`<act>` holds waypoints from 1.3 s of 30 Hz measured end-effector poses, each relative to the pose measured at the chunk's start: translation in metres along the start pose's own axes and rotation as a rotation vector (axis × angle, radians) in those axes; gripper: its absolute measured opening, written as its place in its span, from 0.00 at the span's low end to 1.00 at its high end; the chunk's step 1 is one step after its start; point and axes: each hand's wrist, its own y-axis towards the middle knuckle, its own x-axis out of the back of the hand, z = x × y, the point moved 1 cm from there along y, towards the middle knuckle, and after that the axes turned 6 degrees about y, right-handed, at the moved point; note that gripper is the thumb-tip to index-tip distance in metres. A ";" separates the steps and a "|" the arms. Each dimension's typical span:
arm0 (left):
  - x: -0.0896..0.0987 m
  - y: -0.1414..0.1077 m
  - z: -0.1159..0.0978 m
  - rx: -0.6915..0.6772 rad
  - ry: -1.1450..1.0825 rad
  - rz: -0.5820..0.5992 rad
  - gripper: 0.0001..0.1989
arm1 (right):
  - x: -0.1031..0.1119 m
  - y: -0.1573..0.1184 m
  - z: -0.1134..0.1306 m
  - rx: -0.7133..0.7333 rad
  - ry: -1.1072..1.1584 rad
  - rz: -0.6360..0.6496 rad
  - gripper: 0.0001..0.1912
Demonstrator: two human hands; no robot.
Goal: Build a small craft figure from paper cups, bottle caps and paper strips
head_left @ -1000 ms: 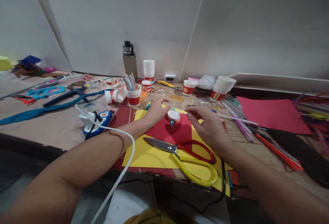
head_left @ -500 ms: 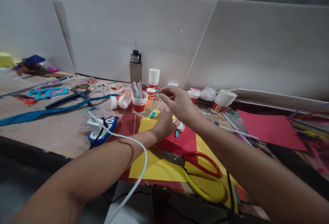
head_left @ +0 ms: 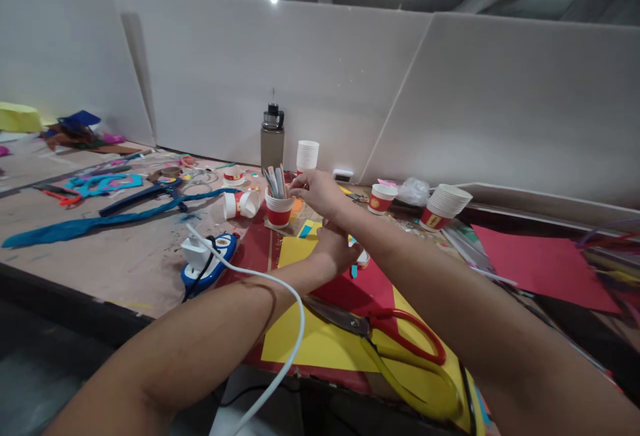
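My left hand (head_left: pixel 339 248) is closed on a small white paper cup piece (head_left: pixel 361 257) with a blue tab, above the red paper (head_left: pixel 350 289). My right hand (head_left: pixel 316 191) reaches across above it, its thumb and finger pinched beside the red-and-white cup (head_left: pixel 279 211) of sticks; whatever lies between the fingertips is too small to make out. Large scissors (head_left: pixel 357 325) with red and yellow handles rest on the yellow paper (head_left: pixel 290 339), just in front of my hands.
A bottle (head_left: pixel 273 139) and stacked cups (head_left: pixel 307 155) stand at the back. Left are a tipped cup (head_left: pixel 241 205), a blue power strip (head_left: pixel 210 266) and blue cloth (head_left: pixel 100 226). More stacked cups (head_left: pixel 444 207) stand right. A white cable (head_left: pixel 295 343) crosses my left forearm.
My right hand has moved left, closer to the cup of sticks. My left hand still holds the cup piece. The camera view has shifted slightly.
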 end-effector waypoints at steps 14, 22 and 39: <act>0.000 0.002 0.009 -0.117 0.017 -0.046 0.08 | 0.039 -0.025 0.023 0.134 0.192 -0.233 0.05; 0.008 -0.002 -0.001 0.021 -0.467 0.060 0.10 | 0.098 -0.090 0.027 0.266 -0.112 -0.673 0.04; 0.008 -0.006 -0.011 0.429 -1.194 0.262 0.08 | 0.050 -0.197 -0.020 0.367 -0.348 -0.255 0.06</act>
